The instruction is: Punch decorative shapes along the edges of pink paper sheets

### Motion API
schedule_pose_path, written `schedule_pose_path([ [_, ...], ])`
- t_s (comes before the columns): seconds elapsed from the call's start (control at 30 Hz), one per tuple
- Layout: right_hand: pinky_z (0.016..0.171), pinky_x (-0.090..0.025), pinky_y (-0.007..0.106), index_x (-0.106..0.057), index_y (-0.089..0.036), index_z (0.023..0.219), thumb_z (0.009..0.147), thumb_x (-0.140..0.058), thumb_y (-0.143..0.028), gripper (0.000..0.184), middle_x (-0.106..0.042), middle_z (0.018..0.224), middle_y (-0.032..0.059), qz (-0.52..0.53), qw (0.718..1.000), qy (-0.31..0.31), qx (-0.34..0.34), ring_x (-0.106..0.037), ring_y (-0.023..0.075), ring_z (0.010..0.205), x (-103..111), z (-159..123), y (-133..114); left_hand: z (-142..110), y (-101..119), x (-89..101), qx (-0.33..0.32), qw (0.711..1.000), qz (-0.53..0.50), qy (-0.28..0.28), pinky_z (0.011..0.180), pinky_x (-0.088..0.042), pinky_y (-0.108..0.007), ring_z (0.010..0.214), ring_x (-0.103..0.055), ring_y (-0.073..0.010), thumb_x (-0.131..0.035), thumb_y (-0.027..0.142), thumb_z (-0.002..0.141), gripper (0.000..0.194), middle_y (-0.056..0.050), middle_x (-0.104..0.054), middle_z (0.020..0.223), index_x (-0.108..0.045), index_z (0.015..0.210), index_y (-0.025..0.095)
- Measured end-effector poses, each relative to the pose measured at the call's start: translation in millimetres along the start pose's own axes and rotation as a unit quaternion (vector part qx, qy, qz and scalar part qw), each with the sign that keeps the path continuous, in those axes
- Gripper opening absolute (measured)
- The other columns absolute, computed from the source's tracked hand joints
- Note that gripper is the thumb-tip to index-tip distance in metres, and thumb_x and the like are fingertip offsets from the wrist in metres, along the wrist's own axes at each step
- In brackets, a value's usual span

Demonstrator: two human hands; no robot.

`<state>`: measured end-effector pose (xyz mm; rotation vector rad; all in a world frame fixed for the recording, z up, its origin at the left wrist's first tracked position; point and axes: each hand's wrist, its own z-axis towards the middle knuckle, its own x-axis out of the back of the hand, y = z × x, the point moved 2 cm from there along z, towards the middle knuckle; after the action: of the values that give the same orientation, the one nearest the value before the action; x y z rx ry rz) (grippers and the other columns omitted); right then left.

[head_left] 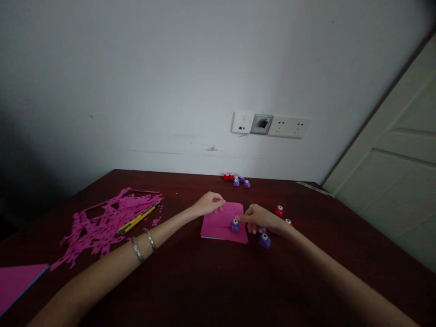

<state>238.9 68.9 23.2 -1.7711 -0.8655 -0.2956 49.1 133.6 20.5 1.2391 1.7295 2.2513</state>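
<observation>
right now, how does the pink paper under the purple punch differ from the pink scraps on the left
The pink paper has straight edges, while the pink scraps are ragged strips with holes. The pink paper lies flat and compact; the pink scraps form a wider, tangled heap. The pink paper has a purple punch on it, while a yellow utility knife lies by the pink scraps. Both share the colour.

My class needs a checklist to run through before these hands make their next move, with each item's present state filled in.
1. Purple punch upright on the pink paper: ok.
2. Right hand at the punch: ok, fingertips beside its top.
3. Right-hand grip firm: cannot tell.
4. Left hand pressing the paper: cannot tell; it is at the far left corner.
5. Yellow cutter off the paper: ok, beside the pink scraps.
</observation>
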Motion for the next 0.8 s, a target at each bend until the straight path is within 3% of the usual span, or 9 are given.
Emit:
schedule_pose_path([
  [0.17,0.034,-0.034,0.017,-0.055,-0.013,0.049,0.071,-0.058,-0.054,0.047,-0.052,0.042,-0.0008,-0.038,0.997,-0.06,0.01,-0.044,0.0055,0.035,0,10,-7,1,14,-3.8,0.087,0.989,-0.045,-0.114,0.04,-0.027,-0.019,0.04,-0.041,-0.005,-0.048,0.045,0.079,0.038,0.0,-0.055,0.054,-0.057,0.065,0.011],
  [0.33,0.034,-0.032,0.017,-0.053,-0.014,0.048,0.07,-0.059,-0.055,0.048,-0.05,0.041,-0.0024,-0.073,0.993,-0.095,0.002,-0.041,0.0048,0.033,3,15,-11,5,16,-5.0,0.129,0.977,-0.023,-0.169,0.042,-0.025,-0.021,0.04,-0.038,-0.0051,-0.048,0.053,0.078,0.044,0.001,-0.051,0.051,-0.057,0.062,0.013],
  [0.5,0.033,-0.029,0.017,-0.053,-0.013,0.05,0.075,-0.055,-0.053,0.046,-0.048,0.04,-0.0033,-0.07,0.991,-0.116,0.022,-0.037,0.0038,0.032,7,19,-12,10,10,-7.0,0.137,0.97,0.01,-0.201,0.043,-0.024,-0.022,0.041,-0.036,-0.0058,-0.047,0.059,0.077,0.049,0.001,-0.048,0.048,-0.057,0.059,0.013],
  [0.63,0.034,-0.029,0.017,-0.052,-0.014,0.051,0.075,-0.057,-0.049,0.043,-0.046,0.039,-0.0045,-0.051,0.988,-0.146,-0.005,-0.036,0.0038,0.033,5,18,-13,11,9,-8.1,0.144,0.963,0.013,-0.228,0.043,-0.023,-0.023,0.04,-0.035,-0.0066,-0.046,0.066,0.072,0.055,0.001,-0.048,0.047,-0.057,0.058,0.014],
  [0.8,0.034,-0.029,0.016,-0.051,-0.014,0.052,0.072,-0.06,-0.052,0.044,-0.047,0.041,-0.0052,-0.023,0.987,-0.156,-0.038,-0.036,0.0029,0.034,1,18,-14,16,8,-17.8,0.172,0.926,-0.03,-0.335,0.041,-0.02,-0.023,0.041,-0.035,-0.0068,-0.053,0.068,0.067,0.055,-0.003,-0.054,0.054,-0.061,0.066,0.014],
])
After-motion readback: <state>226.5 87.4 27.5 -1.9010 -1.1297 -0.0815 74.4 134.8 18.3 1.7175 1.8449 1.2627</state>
